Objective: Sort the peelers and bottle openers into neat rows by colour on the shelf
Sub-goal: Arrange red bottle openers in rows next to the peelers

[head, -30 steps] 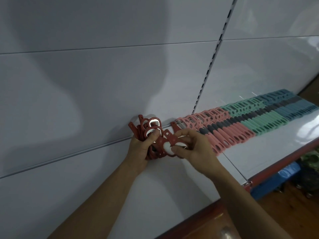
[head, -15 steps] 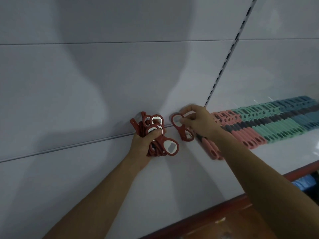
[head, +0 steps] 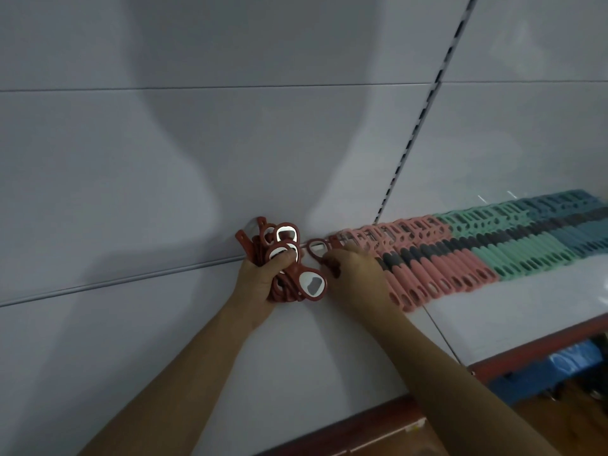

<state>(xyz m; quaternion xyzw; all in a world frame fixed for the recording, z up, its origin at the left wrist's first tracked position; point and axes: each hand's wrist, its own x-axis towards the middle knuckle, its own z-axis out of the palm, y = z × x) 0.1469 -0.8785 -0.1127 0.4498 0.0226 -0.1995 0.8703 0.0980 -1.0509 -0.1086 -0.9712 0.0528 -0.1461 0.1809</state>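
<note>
My left hand (head: pixel 263 278) grips a bunch of dark red bottle openers (head: pixel 286 258) with white metal insets, held just above the white shelf (head: pixel 197 324). My right hand (head: pixel 355 278) holds one dark red bottle opener (head: pixel 317 249) down at the back of the shelf, at the left end of the rows. To its right lie neat rows of pink peelers (head: pixel 427 258), then mint green peelers (head: pixel 513 248), then blue peelers (head: pixel 579 222).
The white back panel (head: pixel 230 126) rises behind the shelf, with a slotted upright (head: pixel 424 103) in it. The shelf's red-brown front edge (head: pixel 526 347) runs along the right. Blue packaging (head: pixel 559 363) lies below it.
My right hand pulled one red opener from the bunch, carried it right and has lowered it onto the shelf beside the pink row. My left hand keeps holding the bunch.
</note>
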